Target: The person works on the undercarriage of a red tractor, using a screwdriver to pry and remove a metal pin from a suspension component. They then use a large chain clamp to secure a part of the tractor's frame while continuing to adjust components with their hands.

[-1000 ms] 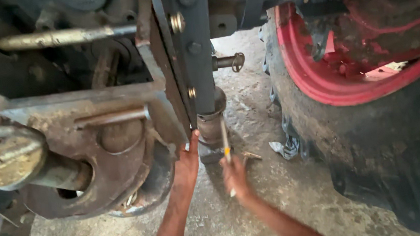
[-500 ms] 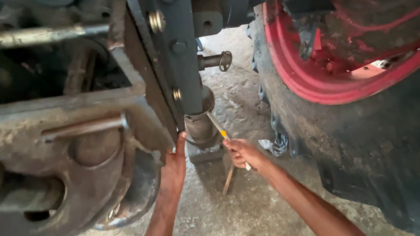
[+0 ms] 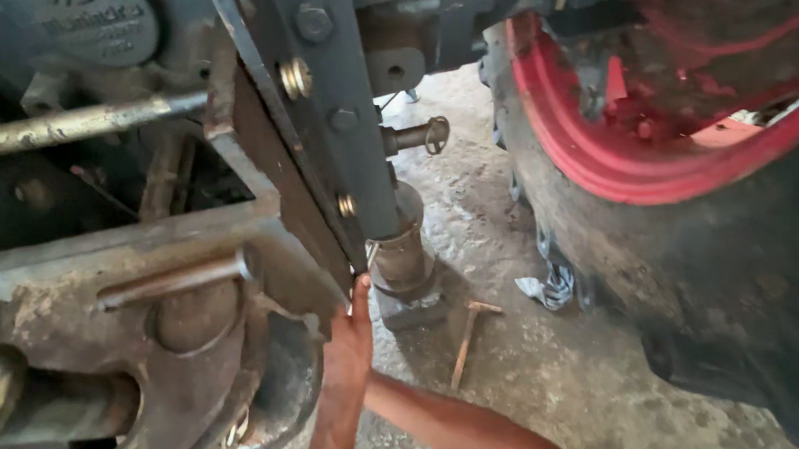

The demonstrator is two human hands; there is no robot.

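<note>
Rough, stained concrete floor (image 3: 563, 373) filled the lower middle of the view, seen from beneath a tractor. At the right edge the large black rear tyre (image 3: 737, 293) was seen, with its red wheel rim (image 3: 622, 159) curving across the upper right corner. The left half was taken up by the rusty, grease-caked drawbar housing (image 3: 145, 368), from which a long steel rod (image 3: 78, 124) was seen running toward the upper left edge. A dark grey steel bracket plate (image 3: 334, 116), fastened with bolts, was hung down the middle, and a horizontal pin with a ring clip (image 3: 416, 138) was seen projecting from its right side. Directly below the plate a dirty cylindrical jack (image 3: 402, 253) was stood on a flat block on the floor. The left hand (image 3: 350, 338) was raised from the bottom edge, its fingers extended upward and pressed against the lower edge of the plate, just left of the jack; nothing was seen gripped in it. Only the right forearm (image 3: 463, 428) was shown, crossing behind the left wrist, so the state of the right hand could not be told. A wooden-handled hammer (image 3: 468, 341) was left lying on the floor just right of the jack, and a crumpled grey rag (image 3: 545, 287) lay between it and the tyre.
</note>
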